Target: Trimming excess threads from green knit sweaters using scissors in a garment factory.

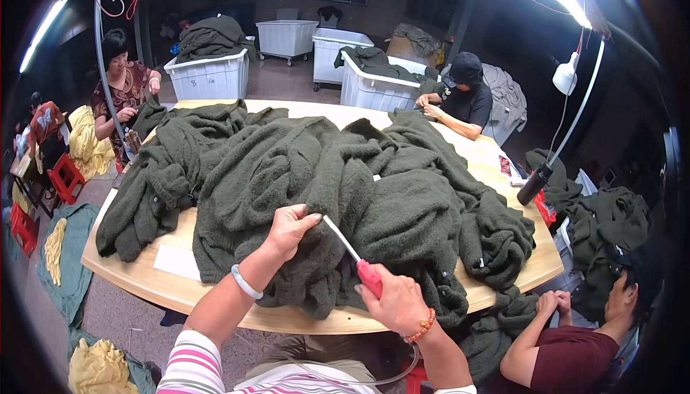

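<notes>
Head view: gripping pink-handled tool [369, 277] firmly in right hand [402, 304], over dark green garments [273, 171] heaped on wooden table [467, 151]. Holding left hand [289, 233] curled, thumb out just beside tool's tip; can't tell whether pinching garments.

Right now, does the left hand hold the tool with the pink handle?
No: the right hand grips the tool by its pink handle; the left hand is near its tip.

1 fisheye view looks forward and down from the wearer's head, close over hands [399, 306] and table [481, 157].
</notes>
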Motion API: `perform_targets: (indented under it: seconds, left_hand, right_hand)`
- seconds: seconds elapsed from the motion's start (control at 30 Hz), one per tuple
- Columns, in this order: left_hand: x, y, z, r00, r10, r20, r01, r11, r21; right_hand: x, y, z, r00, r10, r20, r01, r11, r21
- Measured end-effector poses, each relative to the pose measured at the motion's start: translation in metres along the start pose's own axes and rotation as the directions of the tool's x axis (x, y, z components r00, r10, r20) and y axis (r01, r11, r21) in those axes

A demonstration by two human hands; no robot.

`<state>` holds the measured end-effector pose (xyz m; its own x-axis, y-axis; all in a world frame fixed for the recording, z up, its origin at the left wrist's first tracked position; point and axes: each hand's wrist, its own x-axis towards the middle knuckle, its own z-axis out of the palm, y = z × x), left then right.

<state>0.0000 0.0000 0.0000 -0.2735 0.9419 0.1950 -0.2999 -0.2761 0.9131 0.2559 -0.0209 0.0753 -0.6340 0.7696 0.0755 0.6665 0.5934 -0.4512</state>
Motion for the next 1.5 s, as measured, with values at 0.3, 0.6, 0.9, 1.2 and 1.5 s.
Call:
perform_targets:
  seconds: [0.3,0.6,0.9,1.2,1.5]
  left_hand:
    - [-0.002,0.014,0.008,0.995,-0.084,-0.055,0.084,0.996,0.006]
    - [0.010,0.012,0.006,0.988,-0.139,-0.067,0.134,0.989,-0.068]
    - [0.020,-0.010,-0.001,0.997,-0.017,-0.080,0.015,1.000,-0.022]
    - [0.002,0.009,0.008,0.988,-0.105,-0.109,0.101,0.994,-0.044]
    - [0.006,0.018,0.025,0.986,-0.113,-0.123,0.104,0.991,-0.081]
  right_hand:
    - [-0.006,0.003,0.000,0.999,0.030,-0.033,-0.030,0.999,0.015]
    - [-0.009,0.013,0.004,0.997,0.001,-0.075,0.005,0.997,0.078]
    - [-0.006,0.008,0.002,0.996,-0.025,-0.087,0.030,0.998,0.061]
    - [-0.005,0.012,0.006,0.996,-0.026,-0.085,0.030,0.998,0.047]
    - [-0.006,0.010,0.004,0.996,-0.013,-0.089,0.018,0.999,0.051]
